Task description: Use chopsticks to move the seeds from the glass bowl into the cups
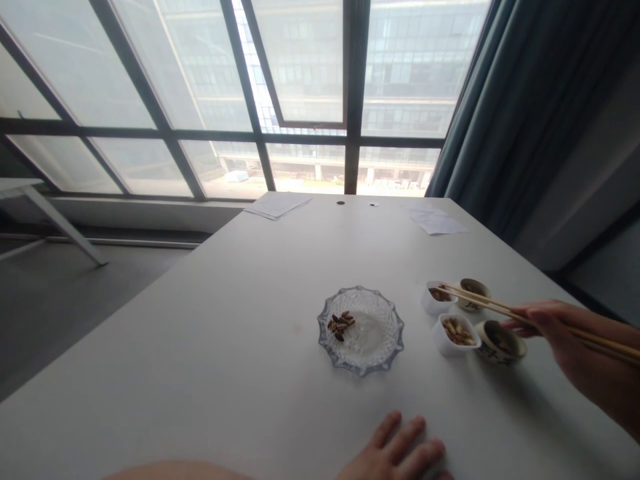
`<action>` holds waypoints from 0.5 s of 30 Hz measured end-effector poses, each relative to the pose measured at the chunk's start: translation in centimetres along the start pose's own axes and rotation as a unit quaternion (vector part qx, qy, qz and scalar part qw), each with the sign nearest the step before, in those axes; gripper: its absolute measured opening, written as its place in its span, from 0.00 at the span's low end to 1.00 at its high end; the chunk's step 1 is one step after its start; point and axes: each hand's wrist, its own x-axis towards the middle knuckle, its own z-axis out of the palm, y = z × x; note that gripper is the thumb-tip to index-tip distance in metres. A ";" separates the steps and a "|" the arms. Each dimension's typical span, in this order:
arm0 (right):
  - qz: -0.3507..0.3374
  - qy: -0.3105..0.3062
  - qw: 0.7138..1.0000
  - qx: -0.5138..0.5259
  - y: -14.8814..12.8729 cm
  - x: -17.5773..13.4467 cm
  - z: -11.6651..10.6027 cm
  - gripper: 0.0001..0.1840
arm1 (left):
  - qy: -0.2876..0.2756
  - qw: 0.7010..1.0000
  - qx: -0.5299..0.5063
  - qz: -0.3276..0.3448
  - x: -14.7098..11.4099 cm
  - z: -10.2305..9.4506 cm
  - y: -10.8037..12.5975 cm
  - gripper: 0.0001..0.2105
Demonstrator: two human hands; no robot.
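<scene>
My right hand (pixel 560 330) grips a pair of wooden chopsticks (pixel 493 305). Their tips reach into a small white cup (pixel 434 306) of dark brown pieces; whether they pinch one I cannot tell. Just nearer stands another white cup (pixel 457 337) with pale tan pieces. Two patterned ceramic cups, one farther back (pixel 474 303) and one nearer (pixel 500 352), sit to the right of the white ones. Left of the cups lies a scalloped glass plate (pixel 395 347) with several dark brown pieces (pixel 341 325) on its left side. My left hand (pixel 400 453) rests on the table, fingers apart, holding nothing.
The white table (pixel 225 327) runs back toward large windows. Sheets of paper lie at its far left (pixel 277 205) and far right (pixel 437 220). A dark curtain (pixel 520 100) hangs on the right. Another table's leg (pixel 65 223) shows at the left.
</scene>
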 end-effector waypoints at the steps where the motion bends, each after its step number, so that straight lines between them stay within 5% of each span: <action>1: 0.000 0.005 1.000 0.015 -0.1 0.0 0.4 0.08 | -0.001 1.000 0.000 -0.001 0.0 0.0 0.0 0.15; 4: 0.000 -0.022 0.995 0.094 -1.2 -0.2 2.4 0.07 | -0.001 1.000 0.000 -0.003 -0.1 0.1 0.1 0.15; 10: 0.014 -0.218 0.932 0.290 -4.3 -1.5 9.6 0.11 | 0.037 0.999 0.021 -0.009 -0.5 0.9 0.2 0.17; 15: 0.023 -0.266 0.908 0.323 -5.7 -1.4 13.8 0.15 | 0.059 0.998 0.038 -0.006 -1.0 1.8 0.3 0.19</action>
